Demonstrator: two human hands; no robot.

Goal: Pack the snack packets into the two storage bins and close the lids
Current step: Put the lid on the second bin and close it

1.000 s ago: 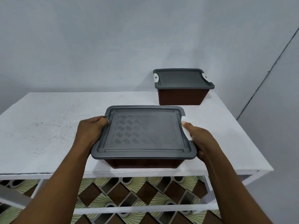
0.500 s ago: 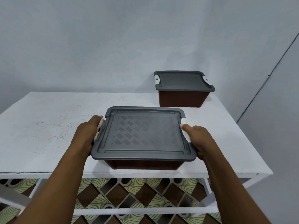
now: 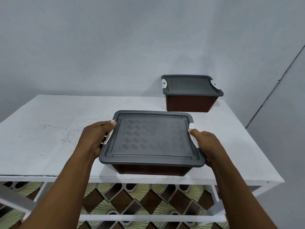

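**Two lidded storage bins on a white bench, the front one in my hands**

1. Front bin (image 3: 149,168): brown body, centre of the frame, standing at the near edge of the bench (image 3: 49,129). Its grey lid (image 3: 151,139) lies flat on the rim and has a diamond pattern moulded into the top.
2. Left latch (image 3: 108,138): a white clip on the lid's left side. My left hand (image 3: 94,138) grips it, with the thumb on its top end by the lid's edge. The fingers (image 3: 107,125) curl round the clip and are clamped on it.
3. Right latch (image 3: 193,139): a white clip on the lid's right side. My right hand (image 3: 208,144) holds it, thumb pressed on the upper face. The rest of the fingers (image 3: 194,132) wrap below the rim, clamped there and mostly hidden.
4. Rear bin (image 3: 189,103): same make, right of centre in the upper half of the frame. It sits at the bench's far right corner near the wall, well apart from the front bin. The rear lid (image 3: 191,85) is on, with a white clip at each side.
5. Floor (image 3: 135,202): green and brown pattern, seen through the bench frame along the bottom of the frame.
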